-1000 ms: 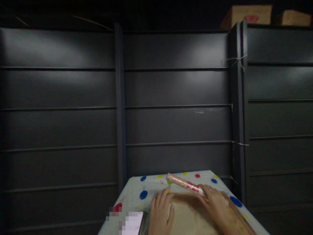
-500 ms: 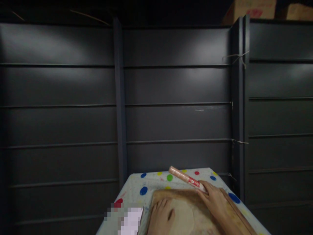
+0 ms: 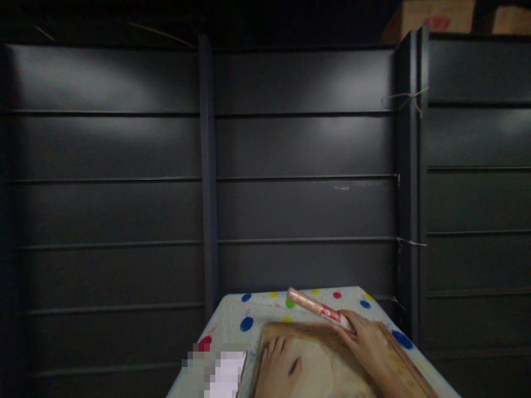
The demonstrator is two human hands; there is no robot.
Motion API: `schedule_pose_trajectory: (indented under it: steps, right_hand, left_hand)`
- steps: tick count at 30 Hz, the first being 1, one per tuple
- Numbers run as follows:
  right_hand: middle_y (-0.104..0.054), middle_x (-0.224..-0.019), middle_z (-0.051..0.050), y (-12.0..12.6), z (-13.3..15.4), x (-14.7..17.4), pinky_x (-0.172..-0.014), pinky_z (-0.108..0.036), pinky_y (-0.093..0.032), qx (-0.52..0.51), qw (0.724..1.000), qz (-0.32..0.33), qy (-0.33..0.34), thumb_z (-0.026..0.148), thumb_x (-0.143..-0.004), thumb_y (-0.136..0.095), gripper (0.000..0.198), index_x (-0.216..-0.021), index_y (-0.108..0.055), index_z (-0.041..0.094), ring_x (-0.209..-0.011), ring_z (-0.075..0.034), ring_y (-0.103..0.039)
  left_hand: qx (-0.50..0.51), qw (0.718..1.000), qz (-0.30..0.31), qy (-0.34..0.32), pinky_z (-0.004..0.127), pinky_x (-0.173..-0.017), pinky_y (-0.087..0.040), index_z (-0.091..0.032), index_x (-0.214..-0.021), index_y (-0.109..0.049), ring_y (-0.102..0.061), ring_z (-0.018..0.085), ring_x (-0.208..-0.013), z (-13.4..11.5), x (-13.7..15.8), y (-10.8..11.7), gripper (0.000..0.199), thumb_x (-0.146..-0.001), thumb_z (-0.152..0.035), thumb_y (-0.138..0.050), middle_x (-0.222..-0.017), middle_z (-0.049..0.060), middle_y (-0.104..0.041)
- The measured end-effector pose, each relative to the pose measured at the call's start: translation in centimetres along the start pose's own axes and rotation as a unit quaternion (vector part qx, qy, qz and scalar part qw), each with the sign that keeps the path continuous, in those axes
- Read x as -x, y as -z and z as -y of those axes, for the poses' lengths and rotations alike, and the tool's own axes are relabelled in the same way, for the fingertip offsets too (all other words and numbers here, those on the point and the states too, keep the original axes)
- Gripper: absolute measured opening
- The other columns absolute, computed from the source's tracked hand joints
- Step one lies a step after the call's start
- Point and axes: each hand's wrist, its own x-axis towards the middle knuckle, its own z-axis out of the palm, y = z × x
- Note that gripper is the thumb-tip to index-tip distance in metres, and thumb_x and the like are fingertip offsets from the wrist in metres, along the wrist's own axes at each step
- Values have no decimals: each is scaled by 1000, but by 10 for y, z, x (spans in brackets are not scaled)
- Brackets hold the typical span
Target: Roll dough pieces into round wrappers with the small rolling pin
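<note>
A wooden board (image 3: 290, 331) lies on a table covered with a white cloth with coloured dots (image 3: 232, 320). On the board is a flat pale sheet of dough (image 3: 315, 365). My left hand (image 3: 276, 370) rests flat on the dough's left part, fingers together. My right hand (image 3: 367, 345) grips the near end of a pink and red rolling pin (image 3: 317, 308), which angles up and to the left over the board's far edge.
A wall of dark metal panels (image 3: 298, 166) with upright posts stands right behind the table. Cardboard boxes (image 3: 431, 16) sit on top at the upper right. A blurred white patch (image 3: 224, 376) lies at the table's left front.
My left hand has drawn back from the board's far edge onto the dough. The rolling pin's free end has lifted and swung away from the left hand; the right hand keeps its hold.
</note>
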Motion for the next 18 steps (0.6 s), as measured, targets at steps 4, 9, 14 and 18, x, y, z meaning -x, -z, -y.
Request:
schedule_pose_trajectory:
  steps: [4, 9, 14, 18]
  right_hand:
    - [-76, -97, -4, -2, -3, 0, -77, -32, -50, -15, 1000, 15, -1, 60, -92, -48, 42, -113, -68, 30, -87, -25, -71]
    - [-76, -96, -4, -1, -2, -1, -79, -33, -50, -39, 999, 36, -11, 61, -91, -49, 43, -112, -68, 29, -86, -25, -71]
    - [-76, -96, -3, 4, 4, -2, -78, -33, -50, -42, 998, 33, -15, 61, -91, -48, 41, -111, -68, 31, -87, -25, -71]
    - [-76, -93, -3, 4, 5, -2, -76, -32, -50, -36, 999, 33, -8, 61, -90, -50, 40, -108, -69, 31, -85, -25, -71]
  left_hand:
    - [23, 1000, -8, -10, 41, -110, -32, -19, -132, -58, -51, 27, -126, 1, 1, -2, 50, -85, -29, -42, -135, 9, -61]
    - [41, 999, -16, -21, 39, -109, -33, -21, -129, -60, -52, 26, -125, -1, 1, 0, 50, -83, -27, -43, -134, 8, -62]
    - [19, 1000, 9, 0, 42, -111, -31, -19, -133, -58, -47, 29, -129, -3, 0, 3, 53, -83, -29, -44, -136, 10, -58]
    - [4, 1000, 12, 4, 43, -114, -27, -18, -134, -56, -43, 29, -133, 1, -3, -3, 53, -84, -30, -44, -141, 10, -55]
